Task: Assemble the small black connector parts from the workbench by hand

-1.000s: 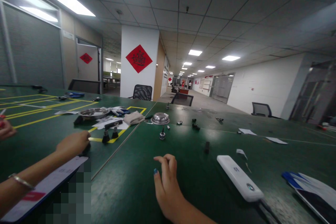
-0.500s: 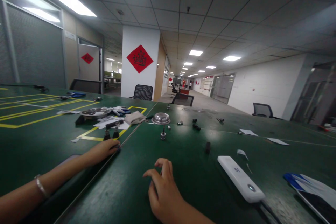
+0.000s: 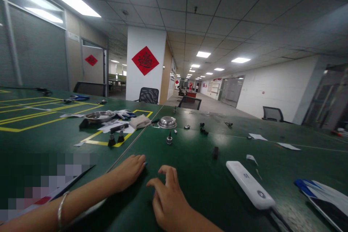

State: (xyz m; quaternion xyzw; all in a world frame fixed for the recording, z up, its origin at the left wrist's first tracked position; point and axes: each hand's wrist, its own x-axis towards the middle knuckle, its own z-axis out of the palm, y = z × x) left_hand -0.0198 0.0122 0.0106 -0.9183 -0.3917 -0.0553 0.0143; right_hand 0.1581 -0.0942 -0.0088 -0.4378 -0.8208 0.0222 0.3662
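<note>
My left hand (image 3: 130, 170) is palm down over the green table, its fingers stretched to the right with blue nails at the tips; nothing shows in it, though its underside is hidden. Close by on the right, my right hand (image 3: 170, 195) has loosely bent fingers, with a gap between thumb and forefinger and no object visible. The two hands do not touch. Beyond my left hand stand two small black brush-like pieces (image 3: 111, 140). A small metal knob-like part (image 3: 169, 139) stands beyond my right hand, in front of a shiny round metal bowl-shaped piece (image 3: 167, 122).
A white power strip (image 3: 248, 185) with a cable lies at the right, beside a blue-and-white glove (image 3: 326, 192). A metal dish (image 3: 100, 116), white gloves (image 3: 123, 114) and a cloth (image 3: 140, 121) lie at the far left. Small black parts (image 3: 203, 130) are scattered beyond. A pixelated item is at lower left.
My left hand has moved right and nearer to me, away from the black brush-like pieces and towards my right hand. My right hand has hardly moved.
</note>
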